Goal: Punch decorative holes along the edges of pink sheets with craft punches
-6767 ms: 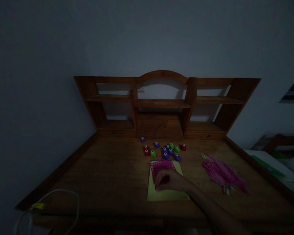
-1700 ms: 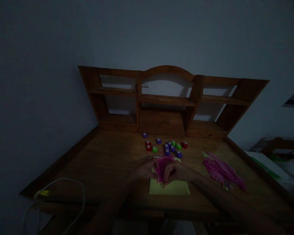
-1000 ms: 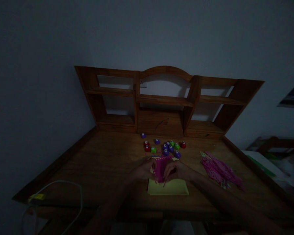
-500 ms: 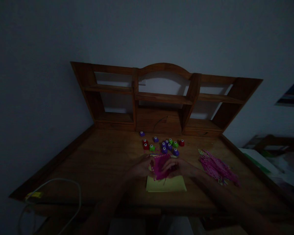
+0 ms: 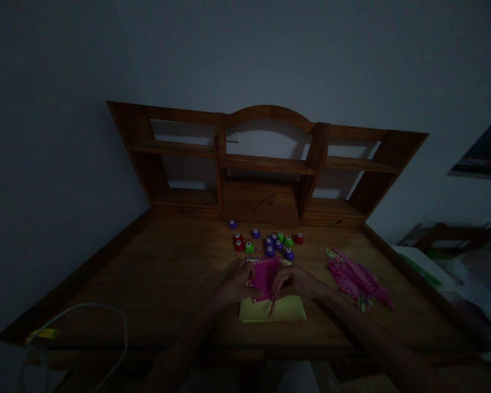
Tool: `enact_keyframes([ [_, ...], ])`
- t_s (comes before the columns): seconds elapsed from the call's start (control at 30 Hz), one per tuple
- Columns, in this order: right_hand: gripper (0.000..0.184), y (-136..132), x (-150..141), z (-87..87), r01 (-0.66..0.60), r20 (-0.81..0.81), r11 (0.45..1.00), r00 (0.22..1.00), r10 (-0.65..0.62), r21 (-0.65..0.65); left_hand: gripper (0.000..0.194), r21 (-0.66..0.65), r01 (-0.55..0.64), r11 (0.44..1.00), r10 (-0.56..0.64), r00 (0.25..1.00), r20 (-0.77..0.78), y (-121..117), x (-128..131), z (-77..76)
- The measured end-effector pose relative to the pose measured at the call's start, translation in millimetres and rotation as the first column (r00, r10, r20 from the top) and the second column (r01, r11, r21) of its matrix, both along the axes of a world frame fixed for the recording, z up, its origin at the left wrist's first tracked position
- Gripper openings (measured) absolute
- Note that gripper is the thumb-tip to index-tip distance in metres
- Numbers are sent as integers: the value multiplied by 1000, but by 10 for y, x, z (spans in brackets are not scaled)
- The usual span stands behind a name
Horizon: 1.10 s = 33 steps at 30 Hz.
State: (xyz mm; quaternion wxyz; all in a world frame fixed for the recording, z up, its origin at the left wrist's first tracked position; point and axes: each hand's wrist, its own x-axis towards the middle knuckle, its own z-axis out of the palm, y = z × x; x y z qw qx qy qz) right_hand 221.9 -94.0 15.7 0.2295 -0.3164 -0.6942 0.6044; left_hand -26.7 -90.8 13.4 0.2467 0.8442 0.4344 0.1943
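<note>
A pink sheet of paper with a row of small holes along its far edge is held over a stack of yellow paper. My left hand grips its left side, thumb and fingers closed on it. At its right side my right hand has curled fingers pinching the pink paper. A narrow pink strip dangles below those fingertips; whether it is joined to the sheet I cannot tell. Just beyond the hands stand several craft punches in purple, green and red.
A heap of pink punched paper strips lies to the right on the wooden desk. Shelves rise along the back. A pale cable loops at the near left, by a yellow object.
My right hand has drawn toward the sheet's near right edge, with fingers more curled. The narrow strip shows more clearly below it. The whole view has shifted slightly.
</note>
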Motion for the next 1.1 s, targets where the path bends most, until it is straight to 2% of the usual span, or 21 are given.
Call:
enact_keyframes([
  [0.17,28,-28,32,14,-33,17,999,999,33,13,36,-41,-13,999,13,1000,-6,29,3,-12],
  [0.3,32,-65,54,37,-28,7,999,1000,28,-21,33,-40,-57,998,55,998,-42,-27,20,44],
  [0.43,43,-82,69,94,42,14,992,999,-44,120,19,107,-150,983,158,985,-68,-245,81,93],
  [0.53,47,-70,89,59,114,-2,979,993,-115,172,25,248,-247,937,266,963,-47,-459,178,-9],
  [0.7,40,-50,96,-104,68,-68,995,996,-63,75,43,354,-122,927,128,992,5,-781,331,-366],
  [0.77,37,-57,87,-135,69,-76,996,995,-65,53,48,421,-91,902,101,995,-2,-896,353,-441],
  [0.83,35,-69,77,-144,83,-82,995,994,-79,47,51,485,-33,874,64,997,-48,-991,358,-447],
  [0.93,33,-76,74,-154,107,-88,994,991,-103,33,54,539,-21,842,79,993,-84,-1078,358,-389],
  [1.1,31,-76,108,-161,105,-47,994,993,-104,19,59,515,-50,856,112,990,-89,-1124,362,-338],
])
